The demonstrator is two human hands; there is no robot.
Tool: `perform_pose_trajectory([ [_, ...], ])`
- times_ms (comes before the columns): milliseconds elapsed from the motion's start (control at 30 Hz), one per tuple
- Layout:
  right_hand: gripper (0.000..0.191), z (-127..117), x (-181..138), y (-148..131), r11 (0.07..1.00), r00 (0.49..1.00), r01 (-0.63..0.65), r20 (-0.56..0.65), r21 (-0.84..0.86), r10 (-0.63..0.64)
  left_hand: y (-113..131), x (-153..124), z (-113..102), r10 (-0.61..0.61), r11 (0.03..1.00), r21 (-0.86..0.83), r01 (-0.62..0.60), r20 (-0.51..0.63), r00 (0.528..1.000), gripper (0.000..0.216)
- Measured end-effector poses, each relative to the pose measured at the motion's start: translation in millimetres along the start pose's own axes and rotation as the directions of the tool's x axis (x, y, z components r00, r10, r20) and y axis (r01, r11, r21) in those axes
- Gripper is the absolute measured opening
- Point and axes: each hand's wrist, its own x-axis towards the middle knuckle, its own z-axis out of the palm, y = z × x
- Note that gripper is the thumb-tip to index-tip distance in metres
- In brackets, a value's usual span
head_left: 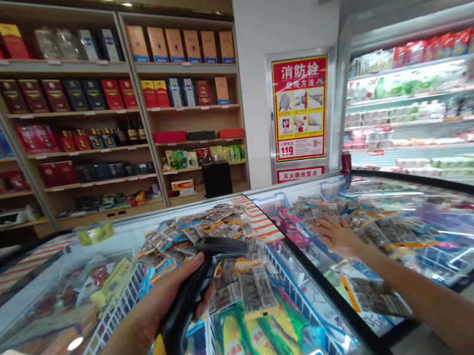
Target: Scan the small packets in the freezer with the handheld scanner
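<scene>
My left hand point(173, 297) is closed round the handle of a black barcode scanner point(201, 286) with a yellow base, its head aimed over the chest freezer. My right hand point(336, 235) lies open, fingers spread flat on the glass lid point(456, 238) of the right-hand freezer, above several grey and orange packets point(377, 227). More of the same packets point(191, 230) are piled in the left freezer under the scanner. Packs of yellow corn point(247, 345) lie in the near compartment below my left hand.
A white wire basket divider point(107, 326) runs through the left freezer. Wooden shelves point(134, 104) of boxed goods and bottles line the back wall. A red fire-hydrant poster point(300, 107) hangs on a white pillar. An open chilled display point(433, 102) stands at the right.
</scene>
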Motion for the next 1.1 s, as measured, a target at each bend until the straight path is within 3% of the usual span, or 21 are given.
perform_pose_trajectory([
  [100,0.04,-7.3,6.7,15.3,0.999,1.0,-0.002,-0.013,0.038,0.003,-1.4,3.0,-1.1,-0.035,0.999,-0.001,0.035,-0.022,0.999,0.038],
  [233,0.043,-34.3,-13.5,-1.6,0.991,0.999,0.023,-0.032,0.133,-0.019,-3.5,5.3,-2.5,-0.033,0.999,0.016,0.034,-0.021,0.999,0.041],
  [367,0.042,-48.8,-72.0,-24.1,0.929,0.957,0.258,0.061,0.265,-0.283,-5.4,4.7,-0.9,-0.028,0.999,0.043,0.028,-0.004,1.0,0.039],
  [467,0.04,-46.4,-88.6,-12.0,0.953,0.974,0.179,0.091,0.243,-0.206,-5.6,3.3,0.7,-0.007,0.997,0.081,0.005,0.021,1.0,0.039],
  [600,0.033,-51.3,-55.1,-6.4,0.973,0.998,0.055,-0.009,0.225,-0.054,-2.1,-0.7,0.9,0.009,0.997,0.071,-0.01,0.007,1.0,0.038],
  [700,0.035,-69.0,-26.6,-54.7,0.929,0.992,-0.037,-0.095,0.367,0.077,0.8,-4.4,2.1,0.027,0.998,0.058,-0.027,0.008,1.0,0.036],
  [833,0.056,-86.9,-7.0,-146.6,0.845,0.984,-0.01,0.155,0.534,-0.087,0.5,-6.3,7.2,0.0,0.999,0.038,0.001,-0.027,1.0,0.033],
  [900,0.058,-86.6,-0.4,-175.3,0.864,0.981,-0.072,0.192,0.498,-0.029,-0.7,-5.7,9.4,-0.01,0.999,0.049,0.012,-0.036,0.999,0.033],
  [1000,0.043,-79.0,8.5,-186.3,0.806,0.975,-0.156,0.221,0.571,0.032,-2.3,-3.3,10.5,-0.007,0.997,0.073,0.007,0.003,1.0,0.035],
  [1100,0.029,-75.6,17.0,-169.2,0.516,0.944,-0.295,0.329,0.804,0.028,-5.0,0.2,11.7,-0.011,0.998,0.059,0.008,0.052,0.999,0.037],
])
